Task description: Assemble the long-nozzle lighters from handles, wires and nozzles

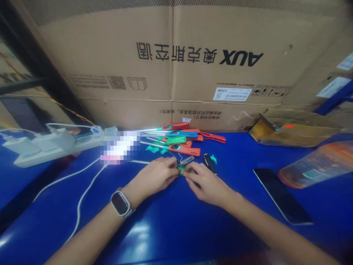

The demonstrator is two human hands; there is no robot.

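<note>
My left hand (158,173), with a watch (120,203) on its wrist, has its fingers closed on the left side of an opened green stick lighter (181,169). From the other side, my right hand (205,182) pinches the same lighter. A metal tube (140,162) runs out leftward from behind my left hand. Thin wires and a small clear part (187,160) show just above the fingertips. Much of the lighter is covered by my fingers. Beyond the hands lie several stick lighters, among them a blue one (186,134) and an orange-red one (186,149).
A black-and-yellow screwdriver (209,162) lies beside small teal pieces (213,159). To the right are a phone (281,197) and a plastic jar (317,165). A power strip (41,156) with white cables stands left. A large cardboard box (110,44) walls the back.
</note>
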